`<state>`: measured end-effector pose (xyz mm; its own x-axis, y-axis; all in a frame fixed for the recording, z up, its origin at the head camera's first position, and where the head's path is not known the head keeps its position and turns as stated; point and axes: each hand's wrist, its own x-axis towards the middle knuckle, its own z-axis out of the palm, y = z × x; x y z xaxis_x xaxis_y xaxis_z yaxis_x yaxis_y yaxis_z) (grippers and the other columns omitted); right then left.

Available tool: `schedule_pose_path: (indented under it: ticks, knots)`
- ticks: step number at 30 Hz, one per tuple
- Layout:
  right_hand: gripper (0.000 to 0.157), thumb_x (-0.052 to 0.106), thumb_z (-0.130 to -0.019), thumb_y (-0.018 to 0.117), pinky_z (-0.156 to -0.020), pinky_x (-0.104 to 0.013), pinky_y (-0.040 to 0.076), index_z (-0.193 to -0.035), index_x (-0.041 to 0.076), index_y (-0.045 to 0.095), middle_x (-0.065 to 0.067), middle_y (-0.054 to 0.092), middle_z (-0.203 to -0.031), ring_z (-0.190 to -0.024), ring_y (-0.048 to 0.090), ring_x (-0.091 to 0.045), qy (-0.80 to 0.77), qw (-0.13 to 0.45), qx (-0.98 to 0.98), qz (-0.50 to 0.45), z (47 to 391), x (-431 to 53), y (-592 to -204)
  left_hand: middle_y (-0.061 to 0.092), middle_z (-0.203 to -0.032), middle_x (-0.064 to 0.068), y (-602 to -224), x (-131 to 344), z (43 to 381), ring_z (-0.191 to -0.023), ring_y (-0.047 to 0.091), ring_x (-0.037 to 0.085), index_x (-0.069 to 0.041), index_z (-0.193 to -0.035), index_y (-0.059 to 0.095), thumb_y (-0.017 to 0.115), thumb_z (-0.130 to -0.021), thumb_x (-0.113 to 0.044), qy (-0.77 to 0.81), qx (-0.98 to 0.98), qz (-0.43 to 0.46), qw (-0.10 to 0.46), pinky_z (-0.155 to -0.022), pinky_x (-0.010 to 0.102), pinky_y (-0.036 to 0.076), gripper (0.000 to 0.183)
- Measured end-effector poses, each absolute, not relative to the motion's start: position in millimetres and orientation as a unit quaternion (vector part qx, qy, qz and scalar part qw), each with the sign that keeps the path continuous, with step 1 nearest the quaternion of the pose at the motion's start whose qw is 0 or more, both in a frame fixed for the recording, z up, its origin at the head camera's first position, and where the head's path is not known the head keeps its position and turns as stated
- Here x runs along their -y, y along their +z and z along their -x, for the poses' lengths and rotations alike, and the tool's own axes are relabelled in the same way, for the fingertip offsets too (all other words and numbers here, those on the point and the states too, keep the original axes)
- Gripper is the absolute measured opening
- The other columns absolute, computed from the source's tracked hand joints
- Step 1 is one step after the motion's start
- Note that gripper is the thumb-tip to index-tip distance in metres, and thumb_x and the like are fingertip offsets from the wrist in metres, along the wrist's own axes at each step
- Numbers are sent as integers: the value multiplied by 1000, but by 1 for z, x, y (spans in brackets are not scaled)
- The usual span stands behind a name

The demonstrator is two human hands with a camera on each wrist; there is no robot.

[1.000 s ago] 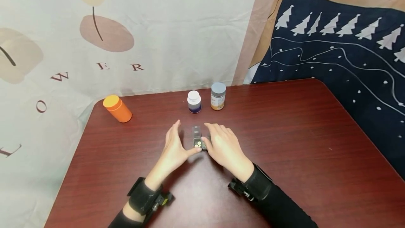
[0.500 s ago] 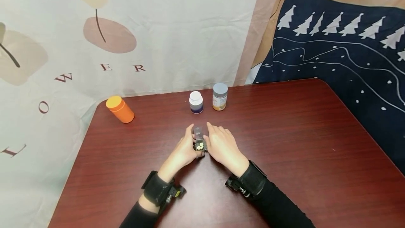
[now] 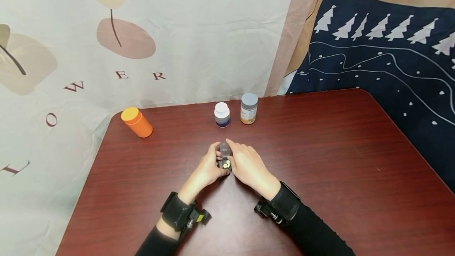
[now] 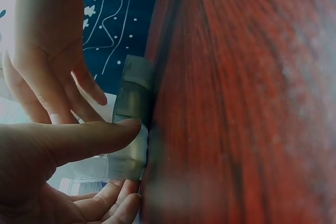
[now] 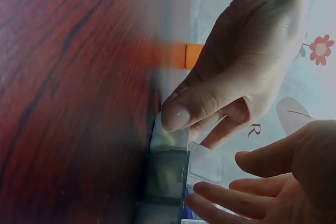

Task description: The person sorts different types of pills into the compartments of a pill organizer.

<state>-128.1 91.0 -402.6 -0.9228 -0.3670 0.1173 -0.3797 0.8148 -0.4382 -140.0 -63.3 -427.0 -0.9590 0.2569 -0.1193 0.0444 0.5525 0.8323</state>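
A small translucent grey pill organizer sits low on the tabletop between the hands. One clear lid stands open on its far side, and several pale tablets show in the uncovered compartment. My left hand grips the organizer at its left end, thumb on the near side and fingers round the far side. My right hand is close by on the right, fingers extended near the raised lid, holding nothing. In the right wrist view its fingertips are right beside the clear lid.
Behind the hands, a white bottle with a purple base and a grey-capped bottle stand near the table's back edge. An orange bottle is at the back left. Printed cloths hang behind the reddish-brown table.
My left hand has come in rightward and closed round the organizer. My right fingers have shifted slightly left toward the open lid. The head view has drifted a little.
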Motion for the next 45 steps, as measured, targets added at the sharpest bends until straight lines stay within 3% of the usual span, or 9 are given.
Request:
schedule_pose_path:
  ticks: [5, 12, 19, 29, 45]
  knots:
    - [46, 9, -95, 65, -98, -47, 46, -139, 0, 52, -16, 63, -125, -113, 60, -31, 239, 27, 948, -210, 127, -93, -400, 61, -112, 19, -428, 65, 140, -107, 60, 34, 6, -143, 34, 84, -68, 4, 463, -874, -90, 117, -94, 48, 48, 90]
    - [24, 4, -90, 67, -83, -39, 50, -113, 8, 71, -5, 67, -103, -94, 63, -24, 148, 84, 938, -303, 122, -96, -400, 65, -112, 15, -429, 68, 140, -107, 60, 31, 5, -139, 42, 83, -70, 3, 467, -870, -100, 125, -93, 45, 49, 80]
    - [17, 8, -88, 68, -82, -37, 48, -100, 16, 76, -2, 68, -106, -94, 62, -22, 85, 75, 934, -339, 113, -95, -399, 66, -110, 10, -428, 69, 142, -102, 61, 26, 4, -134, 48, 79, -67, 13, 470, -867, -107, 128, -88, 41, 51, 74]
    - [28, 13, -82, 75, -86, -41, 49, -109, 20, 77, -4, 65, -121, -106, 60, -23, 30, 28, 945, -324, 106, -94, -395, 67, -106, 9, -428, 70, 142, -100, 62, 26, 2, -125, 55, 77, -69, 15, 462, -871, -103, 129, -88, 40, 52, 61]
    - [20, 17, -85, 72, -82, -41, 48, -104, 19, 78, -4, 64, -116, -105, 58, -22, 28, 22, 950, -311, 105, -91, -395, 69, -107, 8, -430, 71, 143, -97, 64, 24, -1, -126, 57, 81, -73, 7, 436, -884, -112, 125, -87, 39, 53, 58]
